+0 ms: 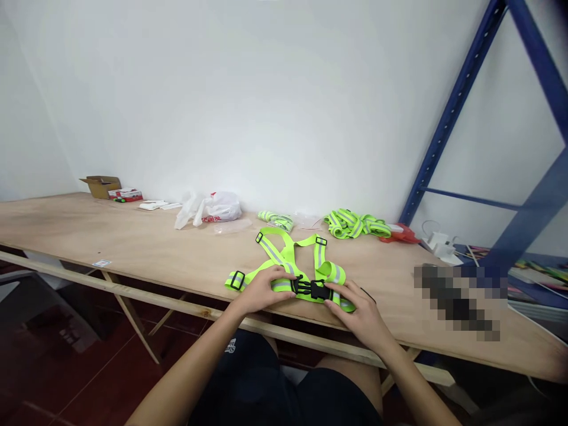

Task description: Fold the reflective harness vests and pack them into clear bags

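Head view, as an onlooker in the room would list it: one neon yellow-green webbing harness with silver reflective stripes (288,254), spread across the pale plywood worktop (146,260), close to its near edge and well in from both far corners. Fittings: black plastic slide adjusters, one at the harness's left end (237,280), two on the upper straps; one black side-release buckle, in two parts. Left hand (268,288): fingers nearly closed, thumb and fingertips gripping the pronged buckle half (296,284). Right hand (361,313): loosely curled, thumb and fingers closed about the socket half (318,290). Condition, as judged: harness laid out, halves facing and lined up; prongs show between them, so the buckle appears not fully joined, and how far the tips have entered cannot be told. Right-hand strap: looped and curled, not lying flat. Towards the rear edge: one loose heap of similar green straps (355,225), one smaller folded green bundle (275,220), and one white plastic bag with red print (224,207); none is in either hand.
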Available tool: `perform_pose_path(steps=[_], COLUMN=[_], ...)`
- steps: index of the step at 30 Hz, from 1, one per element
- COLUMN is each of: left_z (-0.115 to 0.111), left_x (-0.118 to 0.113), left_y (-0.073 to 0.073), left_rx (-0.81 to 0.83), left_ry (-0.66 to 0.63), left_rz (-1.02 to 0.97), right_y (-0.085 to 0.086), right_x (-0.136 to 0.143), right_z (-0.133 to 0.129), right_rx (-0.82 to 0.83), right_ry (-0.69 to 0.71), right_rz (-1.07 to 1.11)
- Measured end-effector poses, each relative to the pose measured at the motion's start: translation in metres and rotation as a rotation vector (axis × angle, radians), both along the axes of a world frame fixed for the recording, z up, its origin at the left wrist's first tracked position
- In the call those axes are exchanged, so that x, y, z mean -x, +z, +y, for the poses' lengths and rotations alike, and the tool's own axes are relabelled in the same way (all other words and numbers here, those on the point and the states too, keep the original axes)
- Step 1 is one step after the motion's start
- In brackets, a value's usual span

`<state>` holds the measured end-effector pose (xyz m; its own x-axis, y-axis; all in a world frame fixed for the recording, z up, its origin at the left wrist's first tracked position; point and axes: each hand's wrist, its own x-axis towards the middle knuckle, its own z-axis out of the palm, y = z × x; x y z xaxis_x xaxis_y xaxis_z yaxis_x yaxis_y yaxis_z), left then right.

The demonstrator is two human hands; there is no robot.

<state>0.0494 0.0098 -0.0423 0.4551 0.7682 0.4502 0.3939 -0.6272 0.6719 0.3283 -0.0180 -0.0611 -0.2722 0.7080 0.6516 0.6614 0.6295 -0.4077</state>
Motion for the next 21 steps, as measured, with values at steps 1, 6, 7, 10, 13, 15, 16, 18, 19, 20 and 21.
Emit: perform_pose_path(steps=[1, 6, 7, 10, 13, 15, 16, 18, 19, 20, 21], left_z=[0.0, 0.002, 0.002, 0.002, 0.002, 0.002, 0.002, 0.003, 0.003, 0.004, 0.004], left_x=[0.0, 0.0, -0.001, -0.006, -0.013, -0.015, -0.016, -0.016, -0.015, -0.015, -0.014], left_y=[0.0, -0.002, -0.003, -0.006, -0.008, -0.008, -0.009, -0.009, -0.01, -0.01, -0.011], left_rx=[0.004, 0.011, 0.016, 0.029, 0.016, 0.009, 0.008, 0.002, -0.003, -0.009, -0.016], left_ry=[-0.01, -0.036, -0.041, -0.056, -0.043, -0.036, -0.034, -0.027, -0.024, -0.021, -0.019], left_rz=[0.0, 0.019, 0.012, -0.008, 0.005, 0.013, 0.016, 0.031, 0.044, 0.06, 0.077], right_y=[-0.002, -0.007, -0.007, -0.007, -0.008, -0.01, -0.011, -0.012, -0.013, -0.013, -0.013], right_x=[0.0, 0.003, 0.005, 0.011, 0.016, 0.017, 0.017, 0.017, 0.017, 0.018, 0.019], right_z=[0.001, 0.001, 0.0, -0.003, -0.004, -0.003, -0.002, -0.001, -0.001, -0.001, -0.002], right_rx=[-0.007, -0.008, 0.003, 0.048, 0.092, 0.108, 0.113, 0.123, 0.126, 0.124, 0.116], right_ry=[-0.005, -0.01, -0.003, 0.021, 0.005, -0.011, -0.014, -0.015, -0.015, -0.016, -0.018], right_rz=[0.0, -0.016, -0.02, -0.03, -0.022, -0.015, -0.016, -0.03, -0.043, -0.061, -0.081])
